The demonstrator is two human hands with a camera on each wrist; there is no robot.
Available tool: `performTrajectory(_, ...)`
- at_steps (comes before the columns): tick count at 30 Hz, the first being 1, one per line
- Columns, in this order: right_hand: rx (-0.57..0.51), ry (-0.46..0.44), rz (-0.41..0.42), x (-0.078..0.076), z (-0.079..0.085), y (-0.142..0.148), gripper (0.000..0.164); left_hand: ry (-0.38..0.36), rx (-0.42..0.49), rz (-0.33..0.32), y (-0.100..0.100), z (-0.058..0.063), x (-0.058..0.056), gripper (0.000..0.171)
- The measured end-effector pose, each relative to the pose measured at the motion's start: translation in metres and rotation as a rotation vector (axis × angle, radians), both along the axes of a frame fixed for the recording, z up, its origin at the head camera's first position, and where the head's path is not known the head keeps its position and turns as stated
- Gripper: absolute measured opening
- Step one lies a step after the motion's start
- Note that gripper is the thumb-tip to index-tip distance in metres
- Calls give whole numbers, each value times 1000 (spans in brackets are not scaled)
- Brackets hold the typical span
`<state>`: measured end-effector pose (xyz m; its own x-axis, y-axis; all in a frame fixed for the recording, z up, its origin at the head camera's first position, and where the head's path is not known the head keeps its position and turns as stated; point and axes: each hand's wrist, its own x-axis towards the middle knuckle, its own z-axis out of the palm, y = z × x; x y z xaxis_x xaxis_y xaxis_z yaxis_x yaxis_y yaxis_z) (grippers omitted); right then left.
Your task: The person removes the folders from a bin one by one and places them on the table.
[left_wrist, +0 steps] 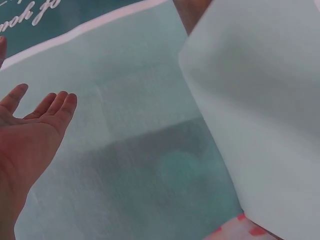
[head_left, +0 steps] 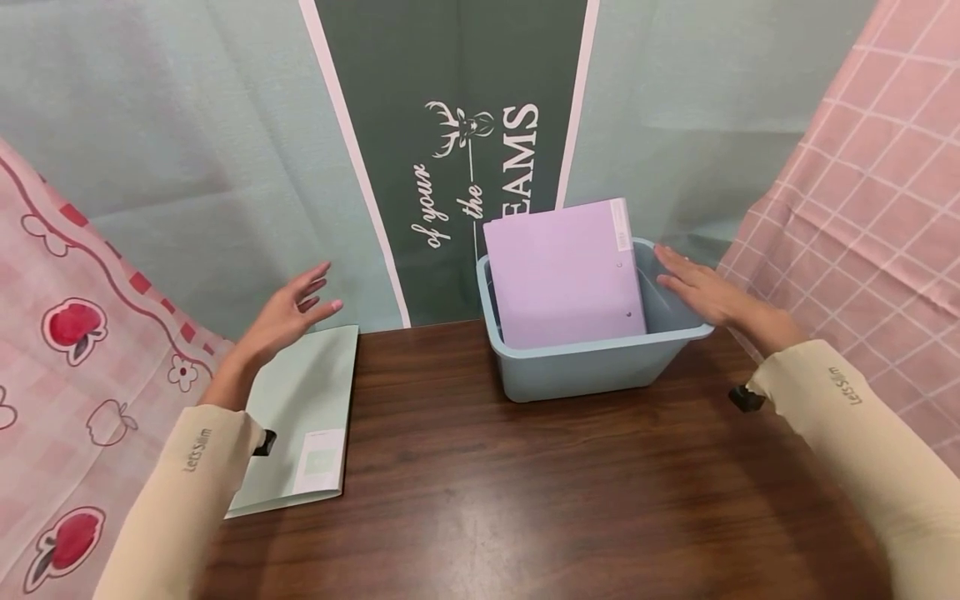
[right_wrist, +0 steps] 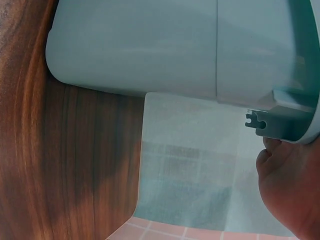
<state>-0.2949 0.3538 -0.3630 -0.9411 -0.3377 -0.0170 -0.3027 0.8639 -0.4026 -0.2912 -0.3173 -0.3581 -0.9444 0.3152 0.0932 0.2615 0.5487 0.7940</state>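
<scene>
A blue-grey plastic bin (head_left: 577,379) stands on the dark wooden table, with a lilac folder (head_left: 562,275) leaning upright inside it. My right hand (head_left: 701,287) lies at the bin's right rim, fingers stretched along it. In the right wrist view the hand (right_wrist: 292,185) shows just outside the rim, by a small notched tab. My left hand (head_left: 288,312) hovers over the far end of a pale green folder (head_left: 300,408), fingers spread and holding nothing. The left wrist view shows that palm (left_wrist: 32,145) apart from the folder's pale cover (left_wrist: 260,110).
The brown table (head_left: 450,483) spans the front. A green cloth with a dark printed panel (head_left: 450,50) hangs behind. A pink cloth with apples (head_left: 75,333) borders the left side, and a pink checked cloth (head_left: 862,208) the right, close to my right forearm.
</scene>
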Motion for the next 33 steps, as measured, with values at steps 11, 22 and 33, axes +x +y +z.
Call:
performTrajectory(11,-14,16,2,-1,-1,3,67,26,72,-49,25,12,-9,80)
performTrajectory(22,3,1,-12,-1,-1,4,70,27,154,-104,56,17,-22,78)
performTrajectory(33,-2,-12,-7,-2,-1,7,69,5,190,-133,91,20,-34,78)
